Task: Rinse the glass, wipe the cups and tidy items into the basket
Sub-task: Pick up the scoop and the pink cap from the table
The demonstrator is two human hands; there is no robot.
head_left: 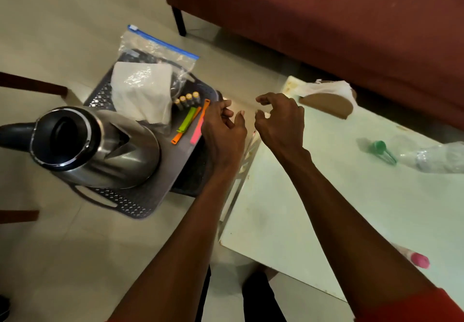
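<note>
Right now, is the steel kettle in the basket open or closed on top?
Open. The kettle stands upright in the dark basket, and its round mouth shows a dark interior with no lid over it.

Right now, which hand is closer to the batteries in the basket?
Left. The left hand is at the basket's edge, just right of the batteries. The right hand is farther right, over the table edge.

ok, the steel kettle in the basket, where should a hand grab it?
By the black handle jutting out on the far-left side of the stainless-steel kettle. The round, smooth body is too wide to grip, so come in from the left; the grey perforated plastic basket leaves that side open.
</note>
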